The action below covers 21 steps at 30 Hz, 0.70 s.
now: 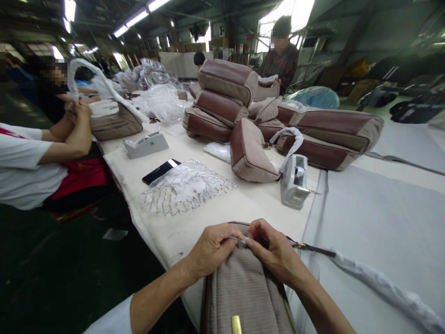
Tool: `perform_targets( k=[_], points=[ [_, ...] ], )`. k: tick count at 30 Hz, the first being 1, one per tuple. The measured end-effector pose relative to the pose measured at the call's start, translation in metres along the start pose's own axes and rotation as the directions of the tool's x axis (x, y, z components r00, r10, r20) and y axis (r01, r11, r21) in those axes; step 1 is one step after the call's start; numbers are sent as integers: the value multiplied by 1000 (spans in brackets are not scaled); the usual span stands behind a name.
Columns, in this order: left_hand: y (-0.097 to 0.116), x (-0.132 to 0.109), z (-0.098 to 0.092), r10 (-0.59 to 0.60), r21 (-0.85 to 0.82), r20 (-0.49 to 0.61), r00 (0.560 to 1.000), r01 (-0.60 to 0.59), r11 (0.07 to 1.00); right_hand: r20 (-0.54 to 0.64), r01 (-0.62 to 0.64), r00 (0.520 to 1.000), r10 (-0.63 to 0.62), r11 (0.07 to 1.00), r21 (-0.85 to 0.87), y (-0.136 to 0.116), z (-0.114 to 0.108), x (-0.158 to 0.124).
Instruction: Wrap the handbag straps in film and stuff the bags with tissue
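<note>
A taupe ribbed handbag [239,283] with brown trim and a gold metal piece lies on the table in front of me. At its far end, my left hand [217,246] and my right hand [273,250] meet, fingertips pinched together. Between them shows a small strip of white wrapping [239,240]; its exact kind is hard to make out. From the bag's right side runs a dark strap [313,249], which continues into a white-wrapped length [385,287].
Beyond the bag stand a grey tape dispenser [295,183] and piled handbags [225,102]. Leftward lie patterned clear plastic pieces [187,188], a black phone [160,170] and another dispenser [148,144]. A co-worker in white [31,157] handles a bag [116,121] at the left edge.
</note>
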<state>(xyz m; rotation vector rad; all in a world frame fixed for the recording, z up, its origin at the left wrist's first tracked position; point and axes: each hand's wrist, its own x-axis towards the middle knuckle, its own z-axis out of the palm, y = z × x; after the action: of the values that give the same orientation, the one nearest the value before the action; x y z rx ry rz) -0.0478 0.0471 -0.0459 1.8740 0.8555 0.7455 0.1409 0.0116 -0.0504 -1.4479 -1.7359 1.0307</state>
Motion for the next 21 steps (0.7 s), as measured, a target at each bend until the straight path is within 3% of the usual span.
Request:
perform_targets(
  k=[5, 7, 13, 17, 21],
  points=[
    [14, 9, -9, -195, -4, 77, 978, 196, 981, 24, 103, 994, -102, 993, -65, 5, 3, -4],
    [21, 14, -12, -241, 66, 102, 965, 236, 970, 7, 135, 991, -134, 988, -71, 7, 5, -6],
    [30, 17, -12, -239, 293, 170, 956, 182, 939, 4, 222, 975, -222, 971, -86, 9, 5, -8],
    [30, 12, -7, -233, 405, 126, 964, 164, 899, -14, 248, 968, -250, 964, -93, 11, 9, -9],
    [28, 1, 3, -128, 558, 79, 989, 63, 828, -44, 243, 969, -244, 970, -26, 10, 4, -10]
  ],
)
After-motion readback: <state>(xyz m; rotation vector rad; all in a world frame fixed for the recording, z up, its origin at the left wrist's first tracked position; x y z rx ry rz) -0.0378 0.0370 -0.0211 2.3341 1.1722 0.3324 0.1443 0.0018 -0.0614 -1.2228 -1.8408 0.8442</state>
